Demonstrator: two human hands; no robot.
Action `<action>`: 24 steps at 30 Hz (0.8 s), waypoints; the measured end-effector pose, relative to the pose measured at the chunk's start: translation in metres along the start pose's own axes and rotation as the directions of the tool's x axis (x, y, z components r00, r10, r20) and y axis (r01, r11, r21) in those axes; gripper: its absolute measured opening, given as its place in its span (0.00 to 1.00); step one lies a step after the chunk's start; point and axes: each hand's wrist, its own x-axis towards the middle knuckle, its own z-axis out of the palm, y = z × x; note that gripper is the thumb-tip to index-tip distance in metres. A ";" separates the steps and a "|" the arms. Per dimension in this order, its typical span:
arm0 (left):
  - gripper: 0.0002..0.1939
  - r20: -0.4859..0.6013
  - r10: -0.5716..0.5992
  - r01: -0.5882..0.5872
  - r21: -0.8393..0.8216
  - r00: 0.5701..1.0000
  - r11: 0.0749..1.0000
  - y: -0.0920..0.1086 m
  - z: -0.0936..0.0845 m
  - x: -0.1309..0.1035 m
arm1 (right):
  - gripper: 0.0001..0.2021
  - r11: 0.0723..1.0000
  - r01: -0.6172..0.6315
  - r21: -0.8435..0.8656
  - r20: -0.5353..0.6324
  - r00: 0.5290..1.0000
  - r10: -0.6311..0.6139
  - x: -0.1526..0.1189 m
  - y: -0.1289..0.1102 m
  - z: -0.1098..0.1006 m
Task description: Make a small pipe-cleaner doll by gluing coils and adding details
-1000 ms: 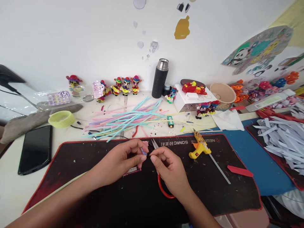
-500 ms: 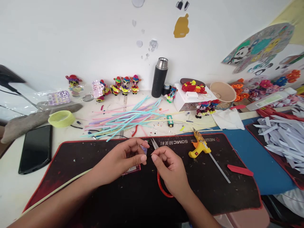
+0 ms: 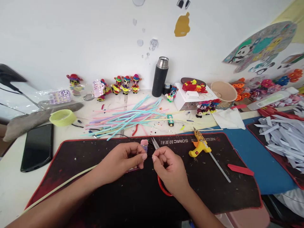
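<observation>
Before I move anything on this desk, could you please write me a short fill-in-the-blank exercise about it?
1. The scissors, partly hidden by the right hand, have a ____ handle.
2. The hot glue gun on the black mat is mainly ____ in colour.
3. Of the two hands, the ____ one is nearer the smartphone.
4. As pictured, the white box sits to the ____ of the vacuum flask.

Missing words: red; yellow; left; right.
</observation>
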 end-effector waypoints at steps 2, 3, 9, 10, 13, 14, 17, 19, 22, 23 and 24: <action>0.18 -0.025 0.014 -0.012 0.050 1.000 0.999 0.001 0.000 0.000 | 0.05 0.999 0.013 -0.036 0.000 1.000 -0.013 0.000 0.002 -0.001; 0.18 -0.038 0.026 -0.023 0.080 0.999 0.997 0.001 0.000 0.000 | 0.05 0.998 0.019 -0.054 0.001 1.000 -0.019 0.000 0.002 -0.001; 0.16 -0.084 0.171 -0.120 0.429 0.982 0.895 0.012 -0.001 0.004 | 0.03 0.978 0.070 -0.198 0.044 0.997 -0.062 0.002 0.008 0.001; 0.15 -0.080 0.205 -0.142 0.479 0.976 0.866 0.014 -0.001 0.005 | 0.03 0.975 0.074 -0.211 0.046 0.997 -0.066 0.002 0.008 0.002; 0.15 -0.066 0.232 -0.172 0.485 0.970 0.857 0.015 -0.005 0.007 | 0.04 0.981 0.059 -0.187 0.031 0.998 -0.054 0.002 0.008 0.001; 0.15 -0.066 0.211 -0.160 0.446 0.975 0.880 0.014 -0.006 0.008 | 0.04 0.985 0.045 -0.166 0.021 0.999 -0.042 0.001 0.008 0.000; 0.16 -0.075 0.141 -0.109 0.331 0.987 0.937 0.007 -0.009 0.007 | 0.04 0.995 -0.007 -0.104 0.008 1.000 0.008 0.000 0.010 -0.003; 0.15 -0.071 0.118 -0.093 0.287 0.991 0.953 0.003 -0.009 0.006 | 0.04 0.996 -0.031 -0.079 0.014 0.999 0.032 0.000 0.011 -0.005; 0.14 -0.053 0.115 -0.099 0.244 0.992 0.965 -0.002 -0.007 0.005 | 0.04 0.997 -0.043 -0.064 0.040 0.998 0.045 0.000 0.013 -0.005; 0.13 -0.049 0.120 -0.105 0.236 0.992 0.966 -0.003 -0.006 0.005 | 0.04 0.997 -0.042 -0.061 0.049 0.998 0.045 0.000 0.013 -0.004; 0.13 -0.045 0.126 -0.112 0.231 0.991 0.966 -0.003 -0.005 0.005 | 0.04 0.998 -0.040 -0.058 0.057 0.997 0.043 0.000 0.013 -0.004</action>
